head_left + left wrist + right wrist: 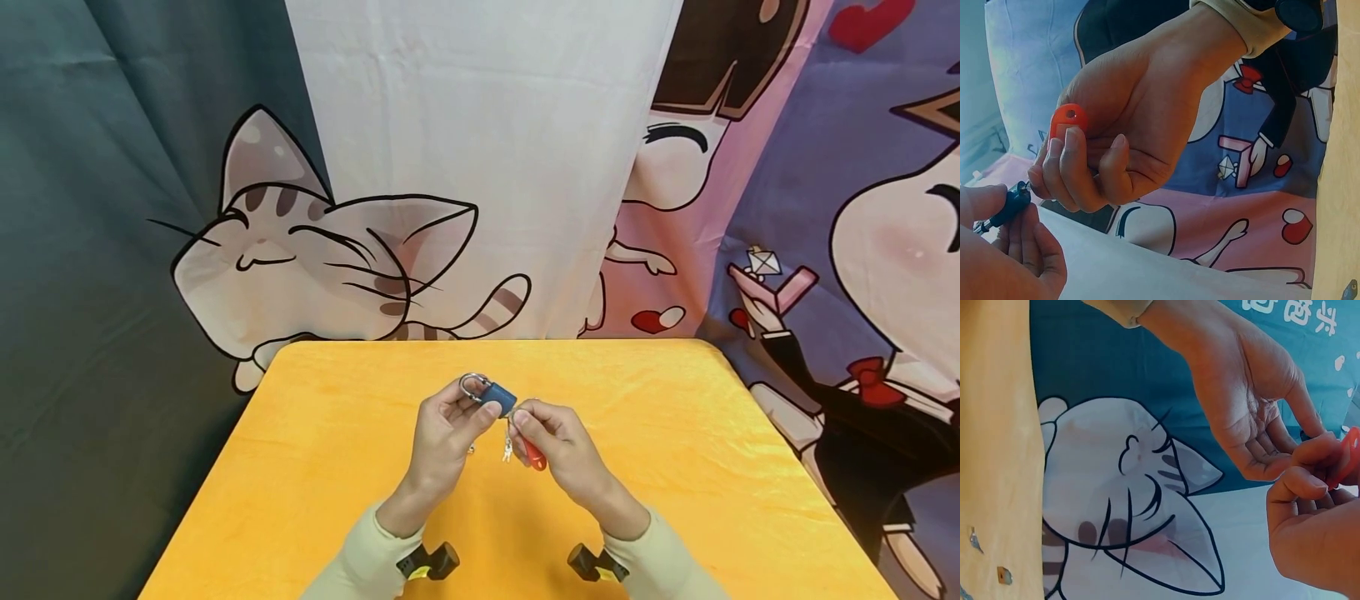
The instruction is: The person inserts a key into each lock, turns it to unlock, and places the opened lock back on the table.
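A blue padlock with a silver shackle is held in my left hand, thumb across its front and fingers behind. My right hand pinches a small metal key, mostly covered by the fingers, right at the padlock's bottom end. From that grip a red key tag sticks out below; the left wrist view shows the tag against the palm side of the fingers. A small silver piece shows just below, between the hands. Fingers largely cover the padlock in the right wrist view.
Both hands are above a table with a yellow cloth. Small metal pieces lie on it at the left of the right wrist view. Behind the table hang printed cartoon curtains. Each wrist wears a black camera.
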`<control>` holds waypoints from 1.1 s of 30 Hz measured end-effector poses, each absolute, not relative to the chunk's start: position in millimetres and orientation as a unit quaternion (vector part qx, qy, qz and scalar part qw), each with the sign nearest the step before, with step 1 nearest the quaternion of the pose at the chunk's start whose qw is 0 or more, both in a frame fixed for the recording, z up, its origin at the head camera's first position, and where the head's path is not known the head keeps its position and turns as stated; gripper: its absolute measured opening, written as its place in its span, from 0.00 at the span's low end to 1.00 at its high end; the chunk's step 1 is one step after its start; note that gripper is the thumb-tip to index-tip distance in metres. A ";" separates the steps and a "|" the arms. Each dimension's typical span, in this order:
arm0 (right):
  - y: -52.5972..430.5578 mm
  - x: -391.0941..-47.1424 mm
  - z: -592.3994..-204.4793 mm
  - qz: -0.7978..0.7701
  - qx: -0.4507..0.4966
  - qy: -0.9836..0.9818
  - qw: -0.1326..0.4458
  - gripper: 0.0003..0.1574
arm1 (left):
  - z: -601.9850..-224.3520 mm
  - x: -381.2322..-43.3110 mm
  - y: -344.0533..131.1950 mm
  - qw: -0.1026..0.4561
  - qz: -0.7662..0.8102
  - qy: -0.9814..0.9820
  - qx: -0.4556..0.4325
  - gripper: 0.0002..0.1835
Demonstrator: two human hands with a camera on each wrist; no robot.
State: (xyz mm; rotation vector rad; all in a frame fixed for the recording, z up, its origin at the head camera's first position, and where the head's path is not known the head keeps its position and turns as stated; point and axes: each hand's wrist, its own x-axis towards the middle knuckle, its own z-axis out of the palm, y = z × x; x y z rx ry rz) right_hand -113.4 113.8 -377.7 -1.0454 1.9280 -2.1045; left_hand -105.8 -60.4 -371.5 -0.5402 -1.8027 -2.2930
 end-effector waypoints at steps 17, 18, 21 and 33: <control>98.0 -114.5 -395.7 -0.524 -0.365 0.737 -0.221 0.15 | -373.9 -103.1 -54.8 0.054 -0.805 -0.577 -0.126 0.17; 97.6 -114.6 -396.7 -0.520 -0.364 0.739 -0.226 0.15 | -373.9 -102.9 -54.9 0.054 -0.806 -0.577 -0.124 0.17; 97.2 -114.4 -398.3 -0.515 -0.365 0.740 -0.232 0.15 | -373.8 -102.4 -54.8 0.053 -0.806 -0.577 -0.121 0.17; 114.6 -117.6 -391.8 -0.463 -0.340 0.787 -0.226 0.05 | -374.3 -103.9 -57.9 0.060 -0.787 -0.597 -0.146 0.17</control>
